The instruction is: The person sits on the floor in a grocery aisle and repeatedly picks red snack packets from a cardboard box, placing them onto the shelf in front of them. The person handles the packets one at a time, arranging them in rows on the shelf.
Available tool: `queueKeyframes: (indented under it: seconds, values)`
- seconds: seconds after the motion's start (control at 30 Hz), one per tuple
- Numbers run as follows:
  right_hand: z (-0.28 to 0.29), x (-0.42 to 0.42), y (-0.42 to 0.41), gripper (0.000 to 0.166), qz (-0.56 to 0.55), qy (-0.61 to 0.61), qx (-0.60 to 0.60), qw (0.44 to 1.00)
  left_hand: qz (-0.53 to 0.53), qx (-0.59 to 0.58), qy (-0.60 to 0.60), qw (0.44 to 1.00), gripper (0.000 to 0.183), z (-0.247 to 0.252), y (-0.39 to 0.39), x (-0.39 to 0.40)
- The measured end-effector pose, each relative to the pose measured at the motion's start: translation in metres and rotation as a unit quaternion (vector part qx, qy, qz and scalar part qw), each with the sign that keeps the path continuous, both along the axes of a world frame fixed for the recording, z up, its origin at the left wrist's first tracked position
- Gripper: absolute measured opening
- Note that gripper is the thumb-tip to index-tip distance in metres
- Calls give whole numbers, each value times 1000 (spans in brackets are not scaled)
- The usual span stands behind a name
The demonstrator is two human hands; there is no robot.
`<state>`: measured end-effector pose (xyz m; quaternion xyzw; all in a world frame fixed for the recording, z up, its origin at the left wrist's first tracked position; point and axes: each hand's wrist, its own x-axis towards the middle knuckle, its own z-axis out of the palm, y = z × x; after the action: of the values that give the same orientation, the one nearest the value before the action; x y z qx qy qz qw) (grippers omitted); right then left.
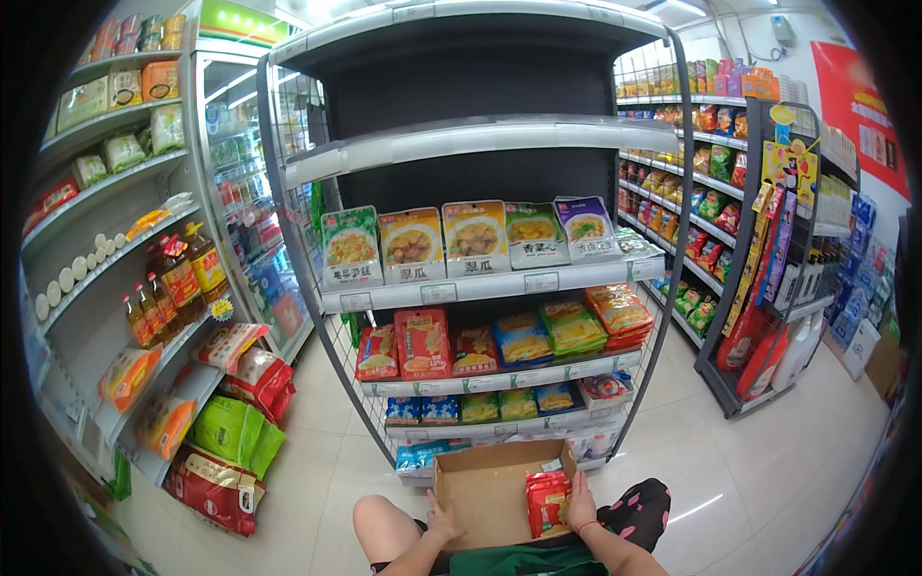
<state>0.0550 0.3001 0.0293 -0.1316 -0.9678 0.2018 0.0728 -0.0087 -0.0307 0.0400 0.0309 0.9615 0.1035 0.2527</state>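
Note:
A shallow open cardboard box [486, 497] rests at my lap, tilted so that I see inside it. My left hand [443, 520] grips its left side, with the thumb over the inner edge. On the right side, my right hand [582, 504] holds the box wall, a red cord around its wrist. Several red food packets [547, 504] stand together in the box's right end, close to my right fingers. Just beyond the box rises a grey metal shelf rack [446, 294]. Pouches of pickled vegetables [475, 237] lean in a row on its middle shelf.
Lower rack shelves hold red packets [423, 344], green packets [573, 327] and small blue packets [439, 409]. To the left, rice bags [234, 432] lie below oil bottles [205, 263]. A dark-framed display rack [735, 403] stands on the right. Pale floor tiles [691, 461] flank the rack.

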Motion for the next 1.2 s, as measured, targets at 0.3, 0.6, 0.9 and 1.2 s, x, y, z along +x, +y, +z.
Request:
queueKeyframes:
  seconds: [0.3, 0.6, 0.9, 1.2]
  values:
    - [17, 2, -8, 76, 0, -4, -12, 1000, 10, 14, 12, 1000, 99, 5, 1, 3]
    - [10, 0, -5, 72, -2, 7, -2, 1000, 17, 29, 17, 999, 97, 8, 3, 4]
    - [9, 1, -4, 69, 9, 21, -13, 1000, 11, 29, 24, 999, 96, 6, 2, 6]
    - [6, -2, -4, 77, 25, 68, -30, 997, 13, 36, 52, 998, 93, 10, 1, 8]
